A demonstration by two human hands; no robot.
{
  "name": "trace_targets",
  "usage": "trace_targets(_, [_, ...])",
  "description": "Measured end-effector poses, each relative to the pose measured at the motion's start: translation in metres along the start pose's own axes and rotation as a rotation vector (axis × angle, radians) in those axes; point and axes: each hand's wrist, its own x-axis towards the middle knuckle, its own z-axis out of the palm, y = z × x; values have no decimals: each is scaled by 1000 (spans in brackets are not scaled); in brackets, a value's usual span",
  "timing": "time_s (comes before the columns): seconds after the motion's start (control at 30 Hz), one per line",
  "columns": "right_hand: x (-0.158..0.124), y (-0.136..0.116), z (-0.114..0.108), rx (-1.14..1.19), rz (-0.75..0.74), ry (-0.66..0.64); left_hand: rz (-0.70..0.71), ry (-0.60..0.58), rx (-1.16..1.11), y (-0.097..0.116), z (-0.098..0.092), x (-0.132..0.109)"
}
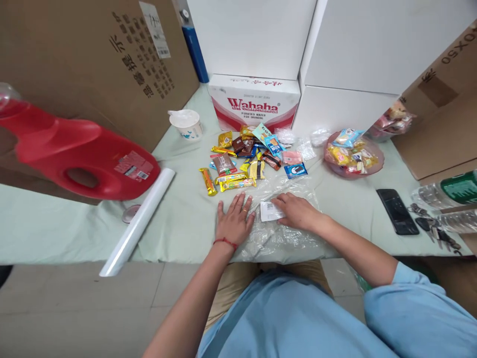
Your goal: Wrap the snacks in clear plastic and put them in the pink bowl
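Note:
A clear plastic bag [298, 238] lies flat and wrinkled at the front edge of the cloth-covered table. On its left side my left hand [234, 221] rests palm down, fingers spread. My right hand [298, 211] lies on the bag too, its fingertips at the edge of a white label [270, 211] with print on it. Those fingers look apart, with no object visible between them. Just beyond both hands is a loose pile of wrapped snacks, including a yellow-wrapped bar [237, 184], a dark blue packet [295, 170] and a brown packet [223, 164].
A pink glass bowl [368, 166] of snacks stands right; a phone [397, 211], keys [434, 228] and plastic bottles [456, 191] lie beyond. Left are a red jug [89, 144], a white roll [137, 221] and a paper cup [186, 125]. A Wahaha box [255, 104] stands behind.

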Motion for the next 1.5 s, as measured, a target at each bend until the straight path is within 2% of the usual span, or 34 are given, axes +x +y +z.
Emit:
trace_targets(0.17, [0,4,0,-14,-13,2,0,-2,0,1,0,-1])
trace_targets(0.33, [-11,20,-1,-42,9,-2,0,21,-20,0,2,-1])
trace_targets(0.47, [-21,31,-12,-58,52,27,2,19,-27,-2,4,-2])
trace_targets(0.57, [-23,26,-25,-72,43,78,2,14,-24,-2,5,-2])
trace_targets(0.67, [-13,11,-32,-80,-19,91,2,12,-23,-2,5,-1])
trace_targets(0.8, [9,-4,-18,-81,-81,14,-3,14,-31,-1,4,-2])
trace_targets(0.9, [15,-1,-1,-24,-82,-6,-6,23,-39,0,4,-2])
trace_targets(1.03, [-2,13,13,79,-88,83,-12,21,-41,0,3,-3])
trace_targets(1.2, [-59,25,33,227,-61,379,-16,7,-30,0,1,-2])
trace_targets(1.33, [-95,34,54,290,9,508,-12,-3,2,1,0,-1])
trace_targets(1.4, [-97,37,56,292,64,548,-8,-14,21,1,-1,0])
trace_targets(1.5, [-74,37,44,258,52,506,1,-42,53,1,-3,2])
